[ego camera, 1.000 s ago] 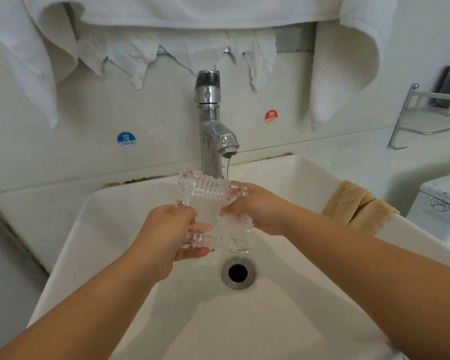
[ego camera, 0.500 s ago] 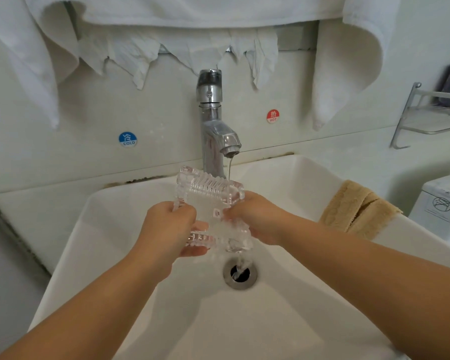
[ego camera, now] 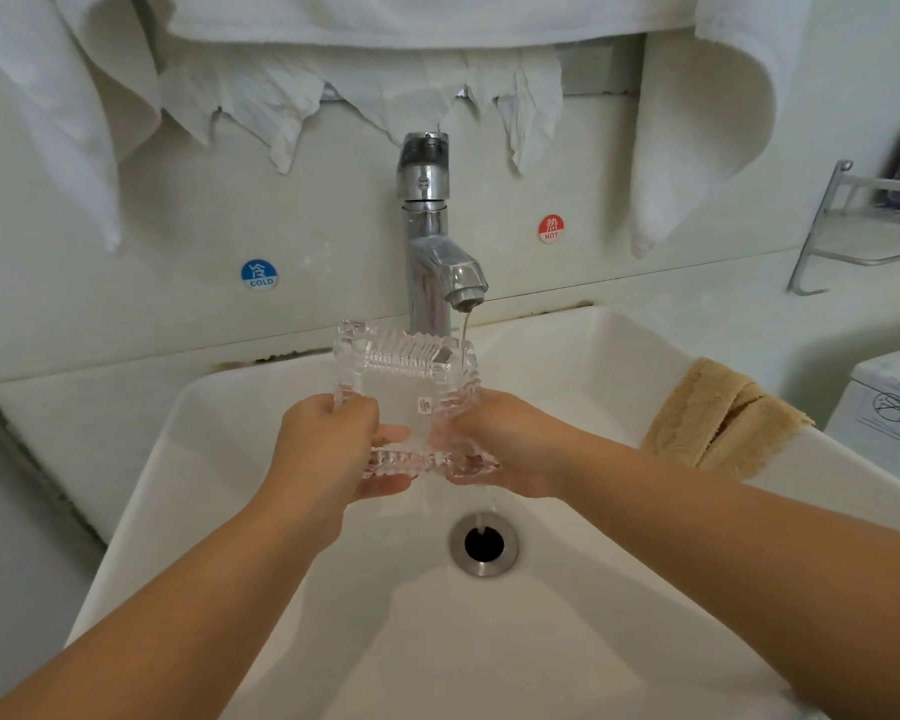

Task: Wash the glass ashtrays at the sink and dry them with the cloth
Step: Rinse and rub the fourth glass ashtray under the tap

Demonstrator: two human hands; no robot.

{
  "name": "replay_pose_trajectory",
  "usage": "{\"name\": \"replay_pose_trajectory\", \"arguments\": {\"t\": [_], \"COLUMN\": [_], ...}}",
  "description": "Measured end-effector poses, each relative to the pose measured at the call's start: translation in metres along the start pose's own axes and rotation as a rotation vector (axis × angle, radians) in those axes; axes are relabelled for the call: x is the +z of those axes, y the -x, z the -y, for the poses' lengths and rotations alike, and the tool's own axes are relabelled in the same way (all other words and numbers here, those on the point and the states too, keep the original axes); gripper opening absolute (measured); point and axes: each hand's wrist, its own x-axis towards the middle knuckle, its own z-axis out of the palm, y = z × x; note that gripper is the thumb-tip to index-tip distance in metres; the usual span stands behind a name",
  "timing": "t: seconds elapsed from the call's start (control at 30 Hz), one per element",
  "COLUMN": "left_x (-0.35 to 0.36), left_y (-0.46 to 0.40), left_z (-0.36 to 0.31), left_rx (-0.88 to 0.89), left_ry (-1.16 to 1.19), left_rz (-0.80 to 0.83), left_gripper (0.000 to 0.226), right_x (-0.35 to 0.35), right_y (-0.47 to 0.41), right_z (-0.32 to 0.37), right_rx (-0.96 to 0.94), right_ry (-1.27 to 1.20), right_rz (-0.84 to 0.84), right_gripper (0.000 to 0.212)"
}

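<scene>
**Ashtray held under the running tap**

Both hands hold 1 square glass ashtray above the white sink, directly in front of the chrome faucet. The ashtray is tilted, its far ribbed rim raised toward the faucet and its near rim low between the hands. A thin stream of water falls from the spout onto the far right corner of the glass, and water runs off the near edge down toward the round metal drain.

The left hand grips the ashtray's left side: its fingers curl under the glass and the thumb side wraps over the left rim. The right hand grips the right side near the front corner, its fingers folded round the rim and underside. A small sticker shows through the clear base.

A folded tan cloth lies over the sink's right rim, well apart from the hands. White towels hang along the wall above. A blue COLD sticker sits left of the faucet and a red HOT sticker right of it. A metal rack is fixed to the wall at the far right.
</scene>
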Motion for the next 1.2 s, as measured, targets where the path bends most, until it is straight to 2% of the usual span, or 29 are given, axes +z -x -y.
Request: {"name": "replay_pose_trajectory", "arguments": {"t": [0.1, 0.23, 0.33, 0.53, 0.63, 0.7, 0.83, 0.93, 1.03, 1.2], "left_x": [-0.002, 0.0, 0.001, -0.003, -0.003, -0.003, -0.001, 0.002, 0.003, 0.0], "left_y": [-0.002, -0.002, -0.003, -0.006, -0.004, -0.003, -0.001, 0.001, 0.002, 0.002], "left_z": [-0.002, 0.0, 0.002, -0.001, -0.004, -0.004, -0.002, 0.0, 0.0, -0.001], "left_rx": [-0.033, -0.025, -0.03, -0.071, -0.061, -0.054, -0.036, -0.003, 0.034, 0.063], "left_ry": [0.046, 0.017, -0.005, 0.028, 0.024, 0.012, 0.002, -0.027, -0.057, -0.087], "left_rz": [-0.022, -0.002, 0.014, -0.025, -0.017, -0.006, 0.021, 0.044, 0.05, 0.053], "left_gripper": [0.013, 0.014, 0.013, 0.011, 0.013, 0.011, 0.009, 0.01, 0.017, 0.015], "right_x": [0.002, 0.005, 0.008, 0.005, 0.004, 0.003, 0.004, 0.005, 0.004, -0.004], "right_y": [0.003, 0.005, 0.005, 0.008, 0.005, 0.007, 0.008, 0.005, 0.003, 0.002], "right_z": [-0.001, 0.0, 0.002, 0.003, 0.002, 0.002, 0.004, 0.003, 0.001, 0.003], "right_rx": [-0.008, 0.002, 0.038, 0.043, 0.057, 0.058, 0.008, 0.038, 0.061, 0.01], "right_ry": [-0.062, 0.055, 0.103, -0.005, -0.075, -0.059, 0.069, 0.159, 0.268, 0.336], "right_rz": [0.111, -0.037, -0.122, 0.061, 0.099, 0.107, -0.013, -0.164, -0.189, -0.176], "right_gripper": [0.024, 0.009, 0.012, 0.017, 0.027, 0.025, 0.005, 0.019, 0.036, 0.024]}}
